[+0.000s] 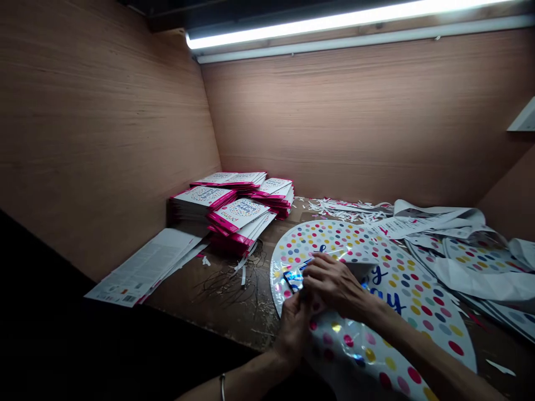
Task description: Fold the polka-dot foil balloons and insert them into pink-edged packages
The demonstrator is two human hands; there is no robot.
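A round foil balloon (pixel 376 289), silver with multicoloured dots and blue lettering, lies flat and crumpled across the wooden bench. My left hand (pixel 295 328) and my right hand (pixel 334 281) meet at its near left part. Both pinch the foil, and a small dark, shiny fold shows between them. The fingers hide part of the lettering. A thin bangle (pixel 222 387) circles my left wrist.
Stacks of pink-edged printed packets (pixel 228 214) stand behind the balloon, with white leaflets (pixel 142 267) at left. Paper strips (pixel 346 210) and more dotted foil sheets (pixel 468 262) lie at right. Wood panels enclose the bench under a lit tube (pixel 334 25).
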